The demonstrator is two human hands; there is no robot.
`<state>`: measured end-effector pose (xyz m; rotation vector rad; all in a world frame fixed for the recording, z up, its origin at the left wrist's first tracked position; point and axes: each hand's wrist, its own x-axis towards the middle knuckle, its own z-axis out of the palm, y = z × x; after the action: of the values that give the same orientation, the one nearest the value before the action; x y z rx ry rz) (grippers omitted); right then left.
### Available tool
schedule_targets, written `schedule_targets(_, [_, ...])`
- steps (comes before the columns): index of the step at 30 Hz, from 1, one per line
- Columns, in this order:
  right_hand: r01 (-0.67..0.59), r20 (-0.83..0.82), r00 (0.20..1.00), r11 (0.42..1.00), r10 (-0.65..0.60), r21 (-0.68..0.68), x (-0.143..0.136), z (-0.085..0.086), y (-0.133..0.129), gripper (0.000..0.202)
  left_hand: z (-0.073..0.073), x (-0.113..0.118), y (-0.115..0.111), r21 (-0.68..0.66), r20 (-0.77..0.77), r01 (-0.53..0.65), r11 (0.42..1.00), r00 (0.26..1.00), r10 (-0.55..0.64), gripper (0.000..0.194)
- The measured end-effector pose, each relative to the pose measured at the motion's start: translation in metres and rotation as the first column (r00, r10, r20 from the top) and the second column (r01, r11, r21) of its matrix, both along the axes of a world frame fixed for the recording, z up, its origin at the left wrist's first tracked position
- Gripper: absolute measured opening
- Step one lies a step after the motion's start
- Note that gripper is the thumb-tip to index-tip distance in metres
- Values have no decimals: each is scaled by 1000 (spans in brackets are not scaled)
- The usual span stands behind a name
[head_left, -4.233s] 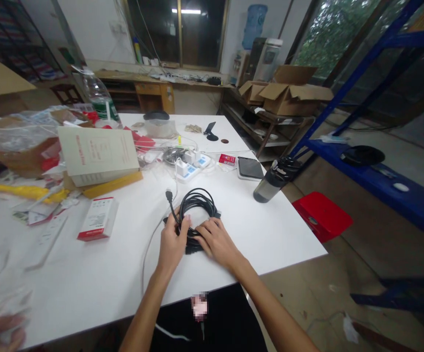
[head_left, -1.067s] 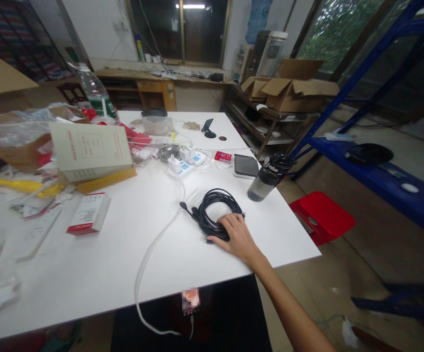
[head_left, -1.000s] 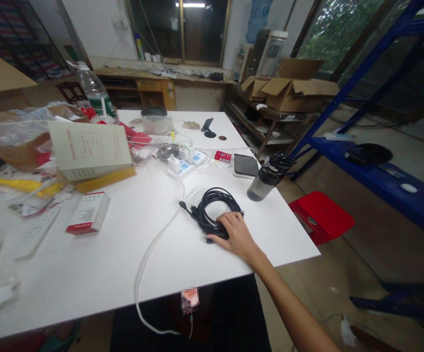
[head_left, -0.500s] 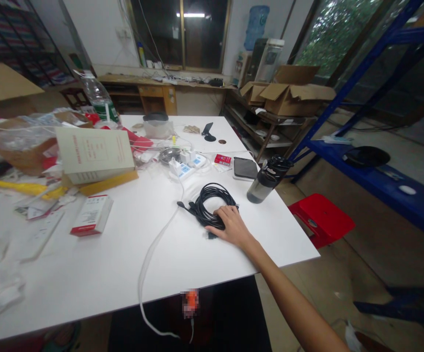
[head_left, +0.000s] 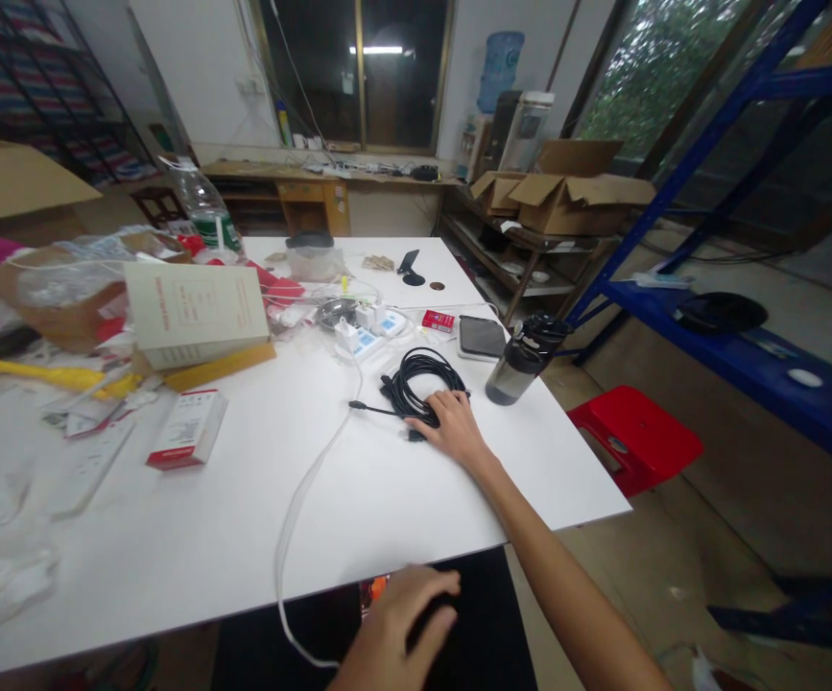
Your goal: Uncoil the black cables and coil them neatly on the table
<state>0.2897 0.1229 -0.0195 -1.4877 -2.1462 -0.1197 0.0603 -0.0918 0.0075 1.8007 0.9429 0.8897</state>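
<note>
A coiled black cable (head_left: 416,369) lies on the white table, with one connector end (head_left: 362,405) stretched out to the left. My right hand (head_left: 453,428) grips the coil's near right side, thumb on the left and fingers over the loops. Another dark plug (head_left: 414,436) pokes out just below the thumb. Low in the view, in front of the table's near edge, my left hand (head_left: 405,619) is raised with thumb and fingers apart, holding nothing. It partly covers a small orange object (head_left: 378,585).
A dark drink bottle (head_left: 523,360) stands right of the coil, beside a grey flat device (head_left: 482,337). Behind are a red small box (head_left: 438,321) and a power strip (head_left: 368,336). A white-and-red box (head_left: 186,429) and clutter lie left; a white cord (head_left: 293,518) hangs over the edge.
My left hand has come into view at the bottom. The coil has shifted slightly up under my right hand, and its loose connector end now reaches out further from the loops.
</note>
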Motion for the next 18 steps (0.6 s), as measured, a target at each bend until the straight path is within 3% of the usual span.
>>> schedule_targets(2, [11, -1, 1000, 1000, -11, 6, -1, -1, -1, 42, -8, -20, 33, -3, -41, -98, 995, 994, 98, 25])
schedule_targets(4, [19, -2, 1000, 1000, -19, 10, -1, -1, -2, 41, -14, -45, 59, 100, -66, -227, 969, 970, 234, 26])
schedule_targets(8, [30, -4, 1000, 999, -30, 16, -1, 0, -2, 39, -27, -79, 90, 237, -149, -370, 898, 900, 410, 32])
schedule_targets(14, [42, -8, 999, 999, -42, 34, 1, 0, -4, 36, -43, -74, 100, 459, -261, -474, 752, 737, 624, 51])
schedule_targets(18, [52, -20, 998, 997, -51, 52, 0, 0, -5, 38, -46, -69, 96, 510, -300, -475, 717, 684, 665, 64])
